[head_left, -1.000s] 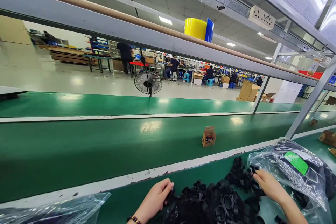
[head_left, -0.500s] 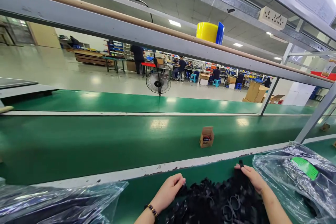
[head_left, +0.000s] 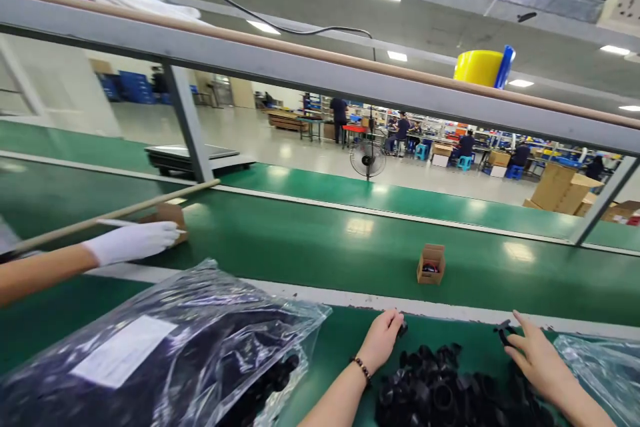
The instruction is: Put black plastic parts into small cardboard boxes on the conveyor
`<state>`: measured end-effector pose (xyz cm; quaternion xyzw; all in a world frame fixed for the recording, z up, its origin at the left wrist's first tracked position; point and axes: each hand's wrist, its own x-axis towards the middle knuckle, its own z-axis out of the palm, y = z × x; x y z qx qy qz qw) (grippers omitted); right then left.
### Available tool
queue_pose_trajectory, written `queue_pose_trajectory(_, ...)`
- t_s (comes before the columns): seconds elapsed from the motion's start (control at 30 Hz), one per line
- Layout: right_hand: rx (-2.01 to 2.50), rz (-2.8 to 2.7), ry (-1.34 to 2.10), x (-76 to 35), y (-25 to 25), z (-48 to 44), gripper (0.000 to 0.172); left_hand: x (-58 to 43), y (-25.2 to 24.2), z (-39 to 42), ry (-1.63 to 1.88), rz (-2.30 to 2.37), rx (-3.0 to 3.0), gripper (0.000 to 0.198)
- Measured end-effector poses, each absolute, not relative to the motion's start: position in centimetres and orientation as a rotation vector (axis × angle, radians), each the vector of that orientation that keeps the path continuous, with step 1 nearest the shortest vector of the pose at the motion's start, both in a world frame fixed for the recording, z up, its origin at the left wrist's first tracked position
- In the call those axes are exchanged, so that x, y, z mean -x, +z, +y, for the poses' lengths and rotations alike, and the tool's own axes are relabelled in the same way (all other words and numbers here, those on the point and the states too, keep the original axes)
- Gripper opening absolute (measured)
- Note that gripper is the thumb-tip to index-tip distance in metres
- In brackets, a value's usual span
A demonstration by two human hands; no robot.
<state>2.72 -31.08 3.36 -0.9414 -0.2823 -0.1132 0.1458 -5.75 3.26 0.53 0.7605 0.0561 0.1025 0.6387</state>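
Observation:
My left hand (head_left: 383,340), with a beaded bracelet at the wrist, pinches a small black plastic part (head_left: 403,329) between thumb and fingers. Off to the right, my right hand (head_left: 540,357) has a black ring-like plastic part (head_left: 504,333) at its fingertips, the index finger stretched out above it. Between and below both hands lies a heap of black plastic parts (head_left: 445,387), some ring-shaped, on the green work surface. An open clear plastic bag (head_left: 210,340) with a white label and more black parts lies left of my left hand.
A small open cardboard box (head_left: 431,267) stands on the green belt (head_left: 310,233) ahead. At left, a co-worker's white-gloved hand (head_left: 135,243) touches another cardboard box (head_left: 175,220). Another clear bag (head_left: 605,367) lies right. A metal rail (head_left: 310,63) crosses above.
The view has swung left, bringing the co-worker's gloved hand and more of the left bag into sight. My right index finger has straightened; my left hand keeps its pinch.

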Motion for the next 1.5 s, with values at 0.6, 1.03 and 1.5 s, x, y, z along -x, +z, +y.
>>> queue_pose_trajectory(0.6, 2.821, -1.331, -0.877, -10.8, 5.1, -3.9, 0.021, 4.5, -1.3, 4.6, 0.076, 0.421, -1.325, 0.037)
queue_pose_trajectory(1.03, 2.655, -1.613, -0.877, -10.6, 4.4, -0.7, 0.028, 4.8, -1.1, 4.4, 0.091, 0.470, -1.251, 0.030)
queue_pose_trajectory(1.5, 2.684, -1.721, -0.755, -9.3, 3.2, 3.0, 0.029, 4.5, -1.3, 5.0, 0.291, 0.532, -1.132, 0.038)
